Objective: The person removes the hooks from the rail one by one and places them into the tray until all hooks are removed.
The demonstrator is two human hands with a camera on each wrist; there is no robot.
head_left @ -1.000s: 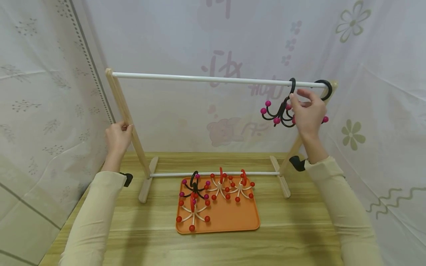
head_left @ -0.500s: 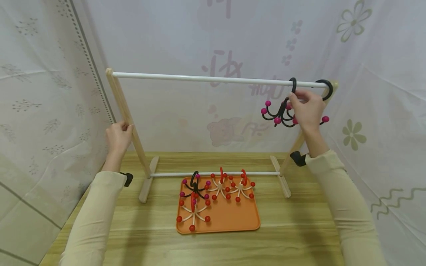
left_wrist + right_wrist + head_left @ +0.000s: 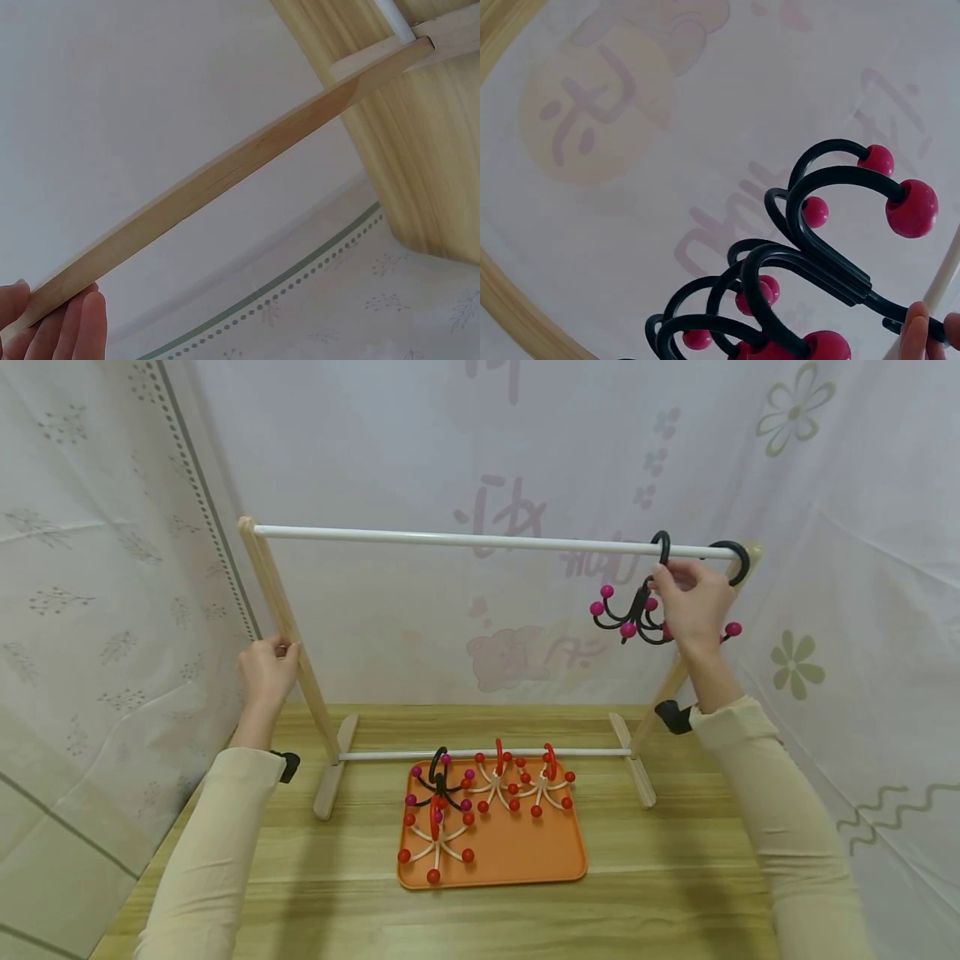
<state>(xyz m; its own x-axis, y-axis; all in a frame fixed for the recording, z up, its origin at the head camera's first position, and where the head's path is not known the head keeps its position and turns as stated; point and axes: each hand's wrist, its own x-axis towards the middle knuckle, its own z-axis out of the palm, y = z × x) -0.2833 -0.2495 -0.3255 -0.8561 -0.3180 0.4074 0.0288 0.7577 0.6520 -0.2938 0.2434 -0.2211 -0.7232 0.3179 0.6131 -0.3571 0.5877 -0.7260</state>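
Observation:
My right hand (image 3: 699, 610) pinches the neck of a black multi-arm hook hanger (image 3: 639, 602) with pink ball tips, just under its hook. That hook loops over the white top rail (image 3: 450, 538) near its right end. In the right wrist view, the hanger's curved arms (image 3: 840, 176) fan out beyond my fingertips (image 3: 915, 330). A second black hanger (image 3: 742, 564) hangs farther right, partly hidden behind my hand. My left hand (image 3: 268, 672) grips the rack's left wooden post (image 3: 267, 581), with thumb and fingers on either side of the post (image 3: 195, 195) in the left wrist view.
An orange tray (image 3: 525, 856) lies on the wooden table (image 3: 510, 927) in front of the lower rail (image 3: 390, 755). On it stand a black hanger (image 3: 440, 785) with pink balls and three white ones with red balls (image 3: 437, 847). Printed curtains (image 3: 375, 452) enclose the back and sides.
My right hand's fingers have come closer together on the neck, and the held hanger has shifted slightly right, its hook a touch higher. The left hand stays on the post.

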